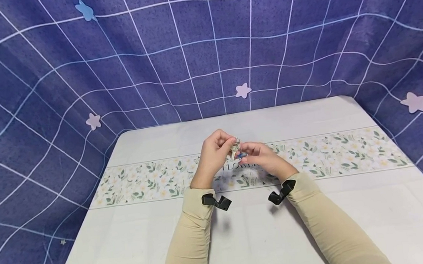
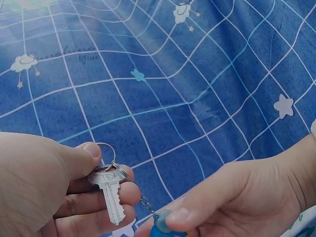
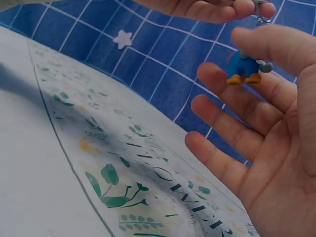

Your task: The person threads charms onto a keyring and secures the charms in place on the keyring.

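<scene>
My left hand holds a metal key ring between thumb and fingers, above the middle of the table. A silver key with a toothed edge hangs from it across the curled fingers, pointing down. From the ring a short chain runs to a small blue figurine with orange feet. The thumb and index finger of my right hand pinch this figurine at its upper part, which they partly hide. The other right fingers are spread loosely below, as the right wrist view shows.
Under the hands lies a white table cover with a floral band and printed lettering across it. A blue curtain with white grid lines and stars surrounds the table's back and sides. Black straps sit at both wrists.
</scene>
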Available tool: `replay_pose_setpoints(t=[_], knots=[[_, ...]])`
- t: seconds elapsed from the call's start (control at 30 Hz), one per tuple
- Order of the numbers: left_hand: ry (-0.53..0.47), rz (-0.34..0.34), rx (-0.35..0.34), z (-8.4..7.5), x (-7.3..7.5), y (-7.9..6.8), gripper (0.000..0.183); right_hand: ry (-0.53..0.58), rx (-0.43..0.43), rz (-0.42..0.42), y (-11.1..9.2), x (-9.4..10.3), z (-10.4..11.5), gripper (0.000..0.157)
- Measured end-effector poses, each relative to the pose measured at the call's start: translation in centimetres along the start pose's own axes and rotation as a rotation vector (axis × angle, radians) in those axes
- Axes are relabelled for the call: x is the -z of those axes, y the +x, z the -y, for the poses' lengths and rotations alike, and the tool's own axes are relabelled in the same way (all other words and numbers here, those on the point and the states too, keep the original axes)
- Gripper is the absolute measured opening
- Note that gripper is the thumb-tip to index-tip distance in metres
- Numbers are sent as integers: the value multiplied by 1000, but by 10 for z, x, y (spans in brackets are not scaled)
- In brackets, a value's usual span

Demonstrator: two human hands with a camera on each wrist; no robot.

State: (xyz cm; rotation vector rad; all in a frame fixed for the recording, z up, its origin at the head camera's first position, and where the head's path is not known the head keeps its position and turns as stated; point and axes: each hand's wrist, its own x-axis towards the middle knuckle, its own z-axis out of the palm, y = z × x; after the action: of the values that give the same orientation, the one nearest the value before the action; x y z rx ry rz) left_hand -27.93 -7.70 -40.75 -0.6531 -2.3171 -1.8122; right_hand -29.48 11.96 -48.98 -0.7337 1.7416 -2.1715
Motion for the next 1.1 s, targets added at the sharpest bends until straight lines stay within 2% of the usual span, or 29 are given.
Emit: replay_pose_setpoints(t=[0.2,0.3,0.5,0.7,0.87,1.1], knots=[[-27,-9,13,2,1,0,11,-7,53,-20,0,-1,-2,20],[-40,-17,20,2,1,0,11,12,76,-27,0,1,-3,21],[-39,-20,46,4,3,0,14,16,67,-56,-2,7,-4,24],[-31,-9,91,5,4,1,14,-19,62,-126,-5,15,-3,16],[-55,26,122,8,5,2,11,10,87,-169,-5,20,3,17],[-79,90,169,14,4,4,10,66,114,-167,-3,23,8,20]])
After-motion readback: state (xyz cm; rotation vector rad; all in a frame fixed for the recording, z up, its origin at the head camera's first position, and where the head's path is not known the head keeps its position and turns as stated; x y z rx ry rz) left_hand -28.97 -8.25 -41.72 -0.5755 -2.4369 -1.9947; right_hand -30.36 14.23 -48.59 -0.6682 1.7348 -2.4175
